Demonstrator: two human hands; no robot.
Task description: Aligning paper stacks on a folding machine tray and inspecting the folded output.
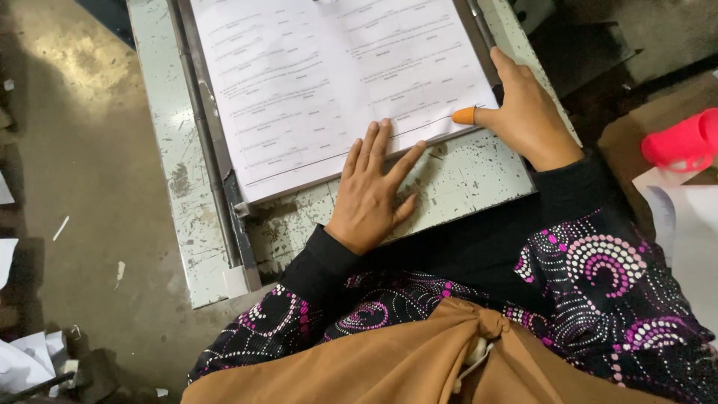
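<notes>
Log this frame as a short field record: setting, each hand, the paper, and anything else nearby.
setting: worn, paint-chipped metal table seen from above, concrete floor around it
paper: stack of printed sheets lying flat on the table beside a metal rail
left hand: left hand flat, fingers spread, fingertips on the stack's near edge
right hand: right hand at the stack's right corner, orange rubber thumb cover touching the paper
clothing: dark patterned sleeves, brown cloth in the lap
nearby: pink object at right, paper scraps on the floor
</notes>
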